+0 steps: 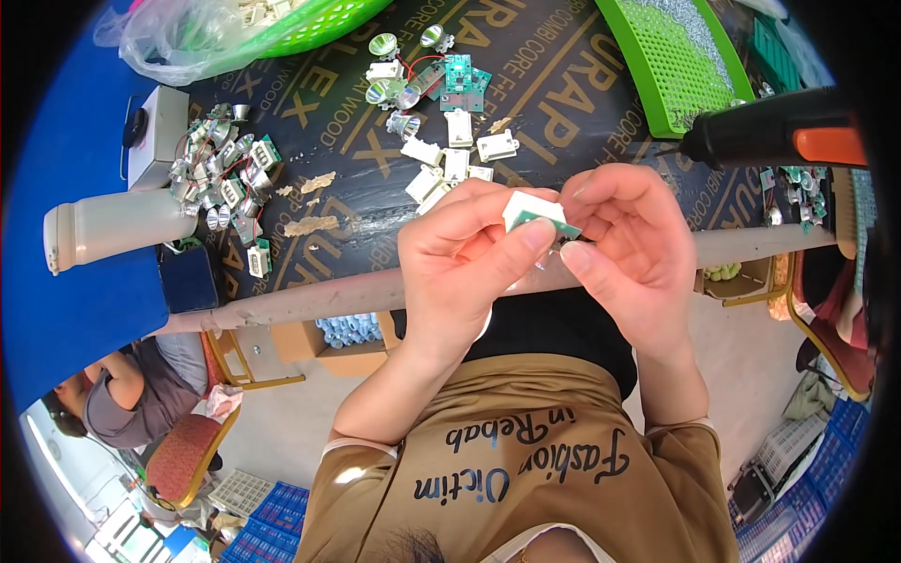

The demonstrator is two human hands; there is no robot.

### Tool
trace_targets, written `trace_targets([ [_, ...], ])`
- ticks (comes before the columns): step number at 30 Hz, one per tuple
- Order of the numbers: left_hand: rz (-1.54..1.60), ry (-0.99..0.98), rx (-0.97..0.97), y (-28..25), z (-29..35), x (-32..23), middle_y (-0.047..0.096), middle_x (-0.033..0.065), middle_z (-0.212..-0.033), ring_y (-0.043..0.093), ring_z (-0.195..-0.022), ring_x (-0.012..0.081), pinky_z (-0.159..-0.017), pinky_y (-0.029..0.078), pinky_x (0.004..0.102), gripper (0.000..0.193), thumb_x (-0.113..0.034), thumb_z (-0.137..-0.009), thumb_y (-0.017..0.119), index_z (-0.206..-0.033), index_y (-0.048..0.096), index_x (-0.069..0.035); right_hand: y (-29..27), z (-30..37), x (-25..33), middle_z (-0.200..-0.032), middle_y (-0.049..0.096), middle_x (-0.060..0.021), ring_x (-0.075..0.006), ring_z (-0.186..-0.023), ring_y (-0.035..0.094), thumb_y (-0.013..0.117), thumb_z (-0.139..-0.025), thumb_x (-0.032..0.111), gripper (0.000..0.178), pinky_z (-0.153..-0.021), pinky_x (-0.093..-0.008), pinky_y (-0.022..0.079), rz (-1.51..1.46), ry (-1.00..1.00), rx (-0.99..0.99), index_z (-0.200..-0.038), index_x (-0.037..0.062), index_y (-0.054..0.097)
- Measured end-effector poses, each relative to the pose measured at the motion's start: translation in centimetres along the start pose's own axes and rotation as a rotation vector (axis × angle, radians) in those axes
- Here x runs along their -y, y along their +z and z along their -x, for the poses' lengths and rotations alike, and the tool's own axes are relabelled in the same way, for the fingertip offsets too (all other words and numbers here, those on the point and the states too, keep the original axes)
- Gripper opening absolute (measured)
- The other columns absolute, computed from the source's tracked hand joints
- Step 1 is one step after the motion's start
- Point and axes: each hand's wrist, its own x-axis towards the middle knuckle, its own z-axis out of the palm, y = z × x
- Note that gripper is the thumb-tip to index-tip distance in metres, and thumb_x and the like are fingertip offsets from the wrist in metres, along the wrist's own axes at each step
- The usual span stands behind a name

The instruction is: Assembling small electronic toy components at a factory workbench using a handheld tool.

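My left hand [460, 253] grips a small white plastic housing [531, 208] between thumb and fingers, above the table's near edge. A green circuit board [544, 223] lies against the housing's near side, under my left thumb. My right hand [643, 253] is close beside it, fingers curled and thumb tip at the board's edge; whatever they pinch is too small to make out. A tiny shiny part [540, 267] shows just below the board. Beyond my hands lie several loose white housings [457, 164].
Reflector cups and boards with red wires [460, 70] lie farther back. Another pile of reflectors [221, 164] sits left, beside a translucent bottle [122, 223] and a white box [158, 136]. A green basket [676, 75] and a black-and-orange tool [770, 131] are at right. A person [141, 394] sits lower left.
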Motion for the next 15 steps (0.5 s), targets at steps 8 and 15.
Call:
trace_targets([
  [8, -0.034, 0.023, -0.040, 0.19, 0.03, -0.25, 0.055, 0.0050, -0.081, 0.052, -0.069, 0.0091, -0.058, 0.042, 0.0207, 0.018, 0.000, -0.074, 0.065, -0.091, 0.063, 0.004, 0.23, 0.02, -0.02, -0.097, 0.048, -0.0062, -0.0119, -0.088, 0.052, 0.060, -0.073, -0.008, 0.034, -0.076, -0.0255, 0.044, 0.008, -0.020, -0.029, -0.103, -0.0007, 0.044],
  [15, -0.074, 0.042, -0.019, -0.03, -0.02, -0.07, 0.055, 0.0044, -0.082, 0.053, -0.069, 0.0083, -0.058, 0.042, 0.0196, 0.018, 0.001, -0.075, 0.063, -0.092, 0.063, 0.004, 0.04, 0.05, -0.28, -0.097, 0.049, -0.0062, -0.0119, -0.090, 0.052, 0.060, -0.073, -0.008, 0.036, -0.076, -0.0253, 0.045, -0.003, -0.034, -0.015, -0.104, -0.0005, 0.044],
])
